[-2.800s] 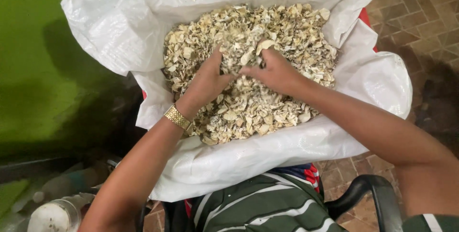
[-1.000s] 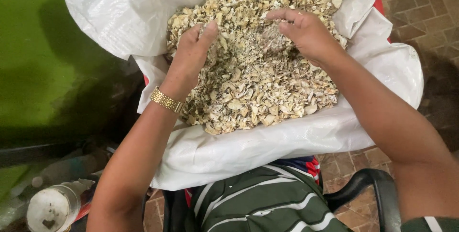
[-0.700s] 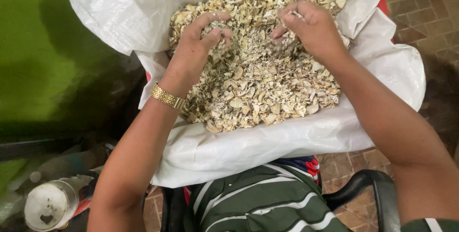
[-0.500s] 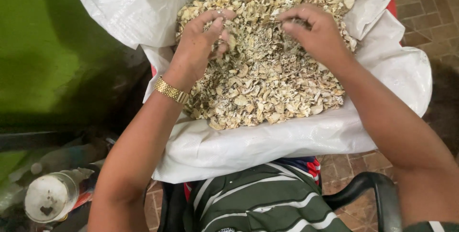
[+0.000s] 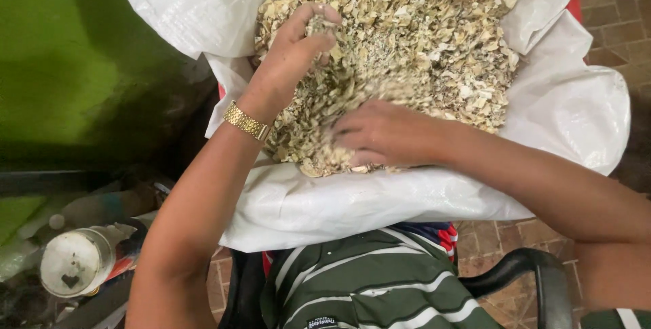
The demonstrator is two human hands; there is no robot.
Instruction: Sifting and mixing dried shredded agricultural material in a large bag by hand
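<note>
White woven plastic sack (image 5: 420, 200) lies open and is filled with pale dried shell pieces (image 5: 434, 51). The left hand (image 5: 291, 58), with a gold wristwatch (image 5: 246, 121), is cupped and lifts a small handful of pieces. The right hand (image 5: 386, 132) lies flat on the pile near the front edge, fingers spread, grasping nothing.
</note>
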